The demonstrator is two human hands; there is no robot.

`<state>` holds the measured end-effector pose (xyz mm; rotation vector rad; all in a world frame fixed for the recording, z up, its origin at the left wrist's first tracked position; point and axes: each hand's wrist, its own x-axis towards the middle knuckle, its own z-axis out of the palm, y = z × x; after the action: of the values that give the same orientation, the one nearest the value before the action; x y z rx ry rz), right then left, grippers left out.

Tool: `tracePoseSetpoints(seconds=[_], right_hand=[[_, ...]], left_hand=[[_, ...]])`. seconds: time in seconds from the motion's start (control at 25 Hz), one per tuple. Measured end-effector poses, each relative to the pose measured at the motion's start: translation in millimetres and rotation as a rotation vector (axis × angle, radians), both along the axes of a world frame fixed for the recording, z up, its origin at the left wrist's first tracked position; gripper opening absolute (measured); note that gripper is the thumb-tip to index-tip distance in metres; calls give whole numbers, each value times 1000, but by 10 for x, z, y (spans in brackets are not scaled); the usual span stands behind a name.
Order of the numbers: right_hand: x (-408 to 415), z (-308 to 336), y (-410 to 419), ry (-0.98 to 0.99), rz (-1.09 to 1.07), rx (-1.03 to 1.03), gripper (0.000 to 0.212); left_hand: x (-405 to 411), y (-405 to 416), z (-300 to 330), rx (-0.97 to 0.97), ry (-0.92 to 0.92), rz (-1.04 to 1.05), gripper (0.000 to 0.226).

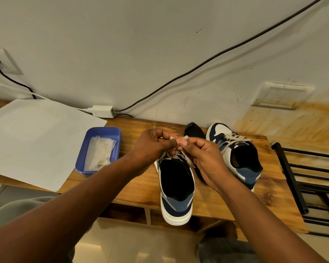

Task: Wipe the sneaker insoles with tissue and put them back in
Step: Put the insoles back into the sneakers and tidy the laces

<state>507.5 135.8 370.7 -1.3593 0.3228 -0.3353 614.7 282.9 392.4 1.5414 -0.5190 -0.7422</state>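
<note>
Two blue-and-white sneakers stand on the wooden table [139,188]. The near sneaker [176,194] points away from me, its heel over the table's front edge. Above its tongue, my left hand [152,147] and my right hand [207,158] each pinch its cream laces [174,139]. The far sneaker [237,154] stands to the right with its laces loose. A black insole [194,130] lies between the two shoes, mostly hidden behind my right hand. Crumpled white tissue [100,152] lies in a blue plastic tray [80,162] to the left.
A large white sheet [34,137] covers the table's left part. A white power adapter [103,111] with cables sits against the wall. A black metal rack [302,177] stands right of the table. A grey chair [17,207] is at the lower left.
</note>
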Motion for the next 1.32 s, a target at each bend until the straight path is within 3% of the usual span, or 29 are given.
tracePoseSetpoints(seconds=[0.08,0.24,0.36,0.52,0.76,0.96,1.08,1.2,1.32], right_hand=[[22,6,50,43,-51,170,29],[37,37,82,87,-101,259,18],[38,47,134,90,-122,242,22],[50,7,121,125,-69,-85,18],[20,-8,84,81,87,-282,16],[42,2,70,76,65,7,29],[38,25,51,48,137,75,33],[40,7,107,37,137,-55,44],[47,9,144,-6,23,-164,29]], left_hand=[[-12,6,51,35,-142,-12,14],[-24,70,140,181,-787,-92,6],[3,108,179,191,-898,-144,10],[22,114,165,189,-856,-70,12],[79,93,117,171,-638,2,10],[119,111,96,137,-565,-8,11],[134,95,64,153,-522,-3,11],[131,78,70,144,-385,-4,11],[103,79,84,109,-227,1,11]])
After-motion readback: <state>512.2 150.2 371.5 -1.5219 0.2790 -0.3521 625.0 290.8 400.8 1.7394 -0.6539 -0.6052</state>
